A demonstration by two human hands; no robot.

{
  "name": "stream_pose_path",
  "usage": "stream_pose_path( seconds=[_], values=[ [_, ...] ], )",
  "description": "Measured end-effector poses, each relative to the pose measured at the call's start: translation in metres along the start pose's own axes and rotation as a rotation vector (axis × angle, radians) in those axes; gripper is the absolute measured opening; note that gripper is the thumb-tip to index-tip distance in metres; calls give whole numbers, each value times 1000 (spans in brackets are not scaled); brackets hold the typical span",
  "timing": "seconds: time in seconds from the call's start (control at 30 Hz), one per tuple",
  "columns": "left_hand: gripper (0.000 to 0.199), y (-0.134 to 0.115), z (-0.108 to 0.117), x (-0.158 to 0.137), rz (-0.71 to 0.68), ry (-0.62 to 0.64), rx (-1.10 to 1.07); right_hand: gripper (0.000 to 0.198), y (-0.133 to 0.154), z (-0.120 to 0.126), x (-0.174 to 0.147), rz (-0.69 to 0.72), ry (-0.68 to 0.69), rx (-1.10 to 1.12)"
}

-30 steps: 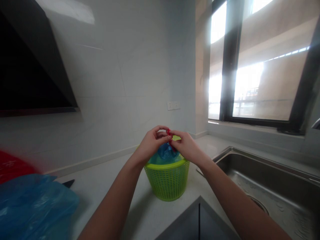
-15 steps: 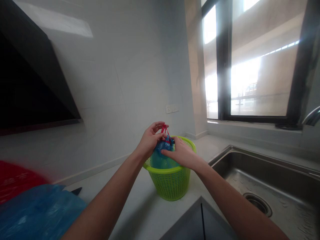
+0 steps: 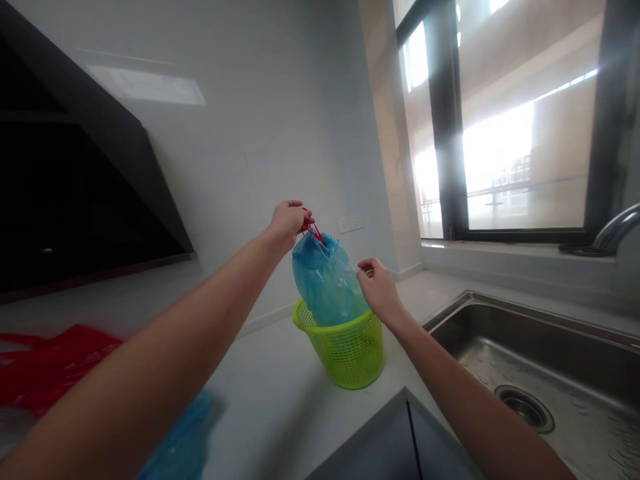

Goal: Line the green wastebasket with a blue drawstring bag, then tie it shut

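A blue plastic garbage bag (image 3: 325,280), gathered at its top, stands partly out of a lime-green mesh basket (image 3: 347,360). My left hand (image 3: 291,220) is closed on the bag's red drawstring (image 3: 315,232) and holds it up above the basket. The bag's lower part is still inside the basket, seen faintly through the mesh. To the right, my right hand (image 3: 379,283) has its fingers curled by the bag's side, above the basket rim. Whether those fingers pinch the bag cannot be made out.
The basket stands on a white counter (image 3: 265,393), beside a steel sink (image 3: 480,360) with a tap (image 3: 620,227). At left lie a red plastic bag (image 3: 65,360) and more blue plastic (image 3: 183,440). A dark range hood (image 3: 100,173) juts from the wall.
My left hand has risen, pulling the bag by its drawstring partly up out of the basket. My right hand has come off the gathered top and moved right.
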State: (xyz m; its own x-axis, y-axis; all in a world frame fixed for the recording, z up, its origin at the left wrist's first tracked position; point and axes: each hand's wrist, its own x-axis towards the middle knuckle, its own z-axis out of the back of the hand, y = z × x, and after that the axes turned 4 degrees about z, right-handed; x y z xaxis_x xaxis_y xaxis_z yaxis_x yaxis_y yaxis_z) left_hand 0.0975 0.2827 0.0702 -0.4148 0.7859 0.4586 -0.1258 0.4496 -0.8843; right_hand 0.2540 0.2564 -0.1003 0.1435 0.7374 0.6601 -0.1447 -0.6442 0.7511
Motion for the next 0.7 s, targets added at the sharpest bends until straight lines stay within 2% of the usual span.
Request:
stream_pose_path(
  seconds=[0.1, 0.2, 0.33, 0.43, 0.53, 0.63, 0.7],
  values=[
    [33, -36, 5, 14, -122, -63, 116, 14, 8, 6, 1, 30, -24, 49],
    [29, -76, 22, 22, -229, -100, 250, 12, 13, 8, -2, 39, -2, 65],
    [28, -127, 59, 26, -358, -227, 444, 10, 22, 10, -7, 45, 49, 70],
    [24, -153, 94, 17, -418, -280, 605, 10, 30, 13, -12, 56, 88, 52],
    [27, -162, 128, -19, -380, -191, 667, 11, 39, 15, -19, 84, 147, 28],
    [9, -156, 155, -83, -266, -54, 664, 10, 49, 16, -30, 115, 236, 37],
    [10, -147, 173, -133, -182, 40, 632, 9, 62, 17, -43, 146, 298, 61]
  ],
)
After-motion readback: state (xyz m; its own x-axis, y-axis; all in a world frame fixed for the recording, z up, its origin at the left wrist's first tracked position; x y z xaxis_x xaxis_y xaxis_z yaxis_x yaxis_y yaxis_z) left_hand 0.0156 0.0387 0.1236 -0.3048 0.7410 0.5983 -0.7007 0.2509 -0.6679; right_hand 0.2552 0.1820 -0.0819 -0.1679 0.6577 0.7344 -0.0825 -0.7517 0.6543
